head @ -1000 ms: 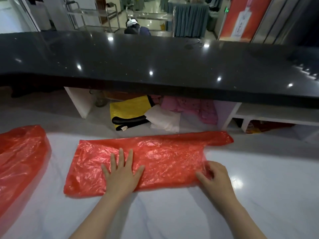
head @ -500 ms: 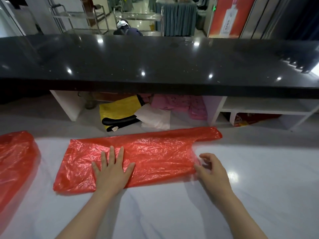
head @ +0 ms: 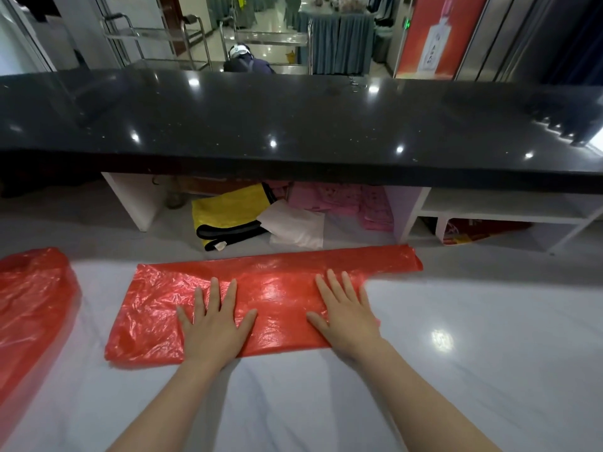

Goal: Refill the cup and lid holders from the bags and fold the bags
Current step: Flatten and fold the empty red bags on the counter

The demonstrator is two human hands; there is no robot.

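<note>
writing: none legible | bag: red, flat on white counter, under both palms | left hand: fingers straight, spread, pressing bag | right hand: fingers straight, pressing bag's right part | second bag: far left

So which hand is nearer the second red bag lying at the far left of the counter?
Left. The left hand presses flat on the middle of the flattened red bag, closer to the second red bag; the right hand presses farther away, near the flattened bag's right end.

second red bag: cut off at left edge | forearms: cut off at bottom
</note>
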